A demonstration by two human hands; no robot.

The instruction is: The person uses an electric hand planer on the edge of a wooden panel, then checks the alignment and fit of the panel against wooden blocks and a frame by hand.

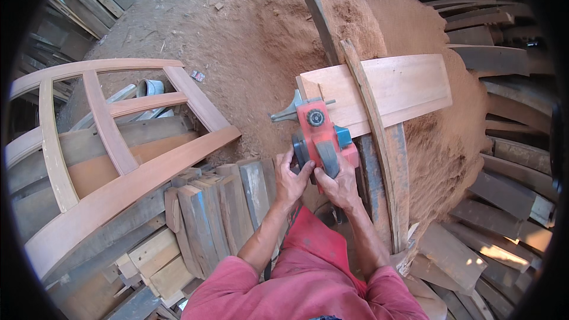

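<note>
A red electric hand planer (314, 133) with a black ridged knob and a teal part on its side is in both my hands. My right hand (339, 185) wraps round its dark rear handle. My left hand (291, 179) grips its left side, the thumb near the handle. The planer's front overlaps the left end of a pale wooden panel (409, 86). This panel lies crosswise over a worn beam (323, 15). A long narrow wooden strip (364, 92) runs across the top of the panel. The planer's underside is hidden.
A wooden frame with crossbars (130, 192) lies at the left, over stacked boards and a metal bucket (150, 88). Upright wood blocks (201, 219) stand close to my left forearm. Reddish sawdust (438, 166) heaps round the beam. Stacked planks (504, 195) line the right side.
</note>
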